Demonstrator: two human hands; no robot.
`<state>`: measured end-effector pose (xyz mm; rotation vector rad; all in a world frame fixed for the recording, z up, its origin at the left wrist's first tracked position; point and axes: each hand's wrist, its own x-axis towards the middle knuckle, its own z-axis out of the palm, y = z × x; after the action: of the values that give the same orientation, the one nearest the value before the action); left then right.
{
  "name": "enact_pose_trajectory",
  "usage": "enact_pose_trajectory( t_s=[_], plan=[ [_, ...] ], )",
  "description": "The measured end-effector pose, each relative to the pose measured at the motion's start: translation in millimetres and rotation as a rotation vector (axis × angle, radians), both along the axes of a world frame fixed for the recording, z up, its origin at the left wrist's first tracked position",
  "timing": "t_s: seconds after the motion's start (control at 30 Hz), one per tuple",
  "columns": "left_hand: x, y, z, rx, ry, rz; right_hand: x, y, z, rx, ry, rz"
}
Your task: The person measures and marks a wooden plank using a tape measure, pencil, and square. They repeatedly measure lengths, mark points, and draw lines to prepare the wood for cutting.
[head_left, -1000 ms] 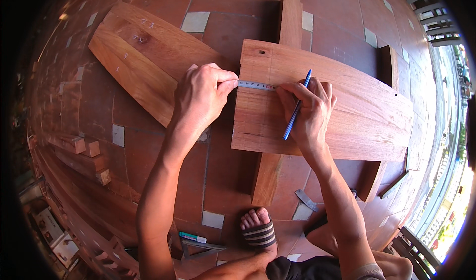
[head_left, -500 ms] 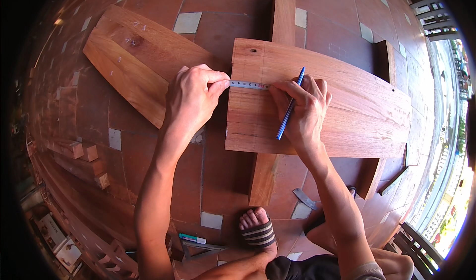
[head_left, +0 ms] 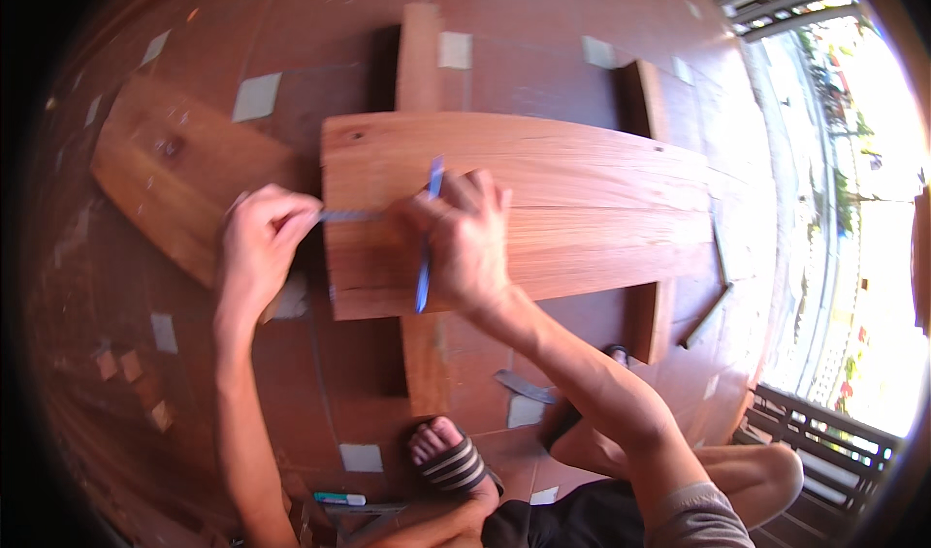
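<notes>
A narrow measuring tape (head_left: pixel 354 216) lies across the left end of a wide wooden board (head_left: pixel 601 194). My left hand (head_left: pixel 260 242) is just off the board's left edge, its thumb and fingers pinched on the end of the tape. Above the board, my right hand (head_left: pixel 472 247) has its fingertips closed on the tape's other part, blurred by motion. A blue pen (head_left: pixel 423 281) is also held in this hand, slanting across its fingers. The tape's markings are too smeared to read. A small dark hole (head_left: pixel 358 136) shows near the board's far left corner.
Under the board run two wooden beams, one at the left (head_left: pixel 419 63), one at the right (head_left: pixel 648 325). Another board (head_left: pixel 145 175) lies at the left. A curved metal blade (head_left: pixel 525 386), a marker (head_left: pixel 339 499) and a dark angled bar (head_left: pixel 707 315) rest on the tiles.
The whole view has swung, so the boards and both hands appear further left and lower. Both hands keep their hold on the tape, and the pen stays in my right hand.
</notes>
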<state>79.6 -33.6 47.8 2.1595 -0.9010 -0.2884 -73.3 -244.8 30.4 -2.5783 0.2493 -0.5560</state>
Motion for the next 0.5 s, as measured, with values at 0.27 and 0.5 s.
enact_pose_trajectory(
  t_s=[0.27, 0.5],
  plan=[
    [-66, 87, 17, 0.120, 0.246, 0.247, -79, -163, 144, -0.394, 0.299, 0.461],
    [-140, 152, -77, 0.161, 0.282, 0.437, -302, -412, 133, -0.408, 0.489, -0.364]
  ],
)
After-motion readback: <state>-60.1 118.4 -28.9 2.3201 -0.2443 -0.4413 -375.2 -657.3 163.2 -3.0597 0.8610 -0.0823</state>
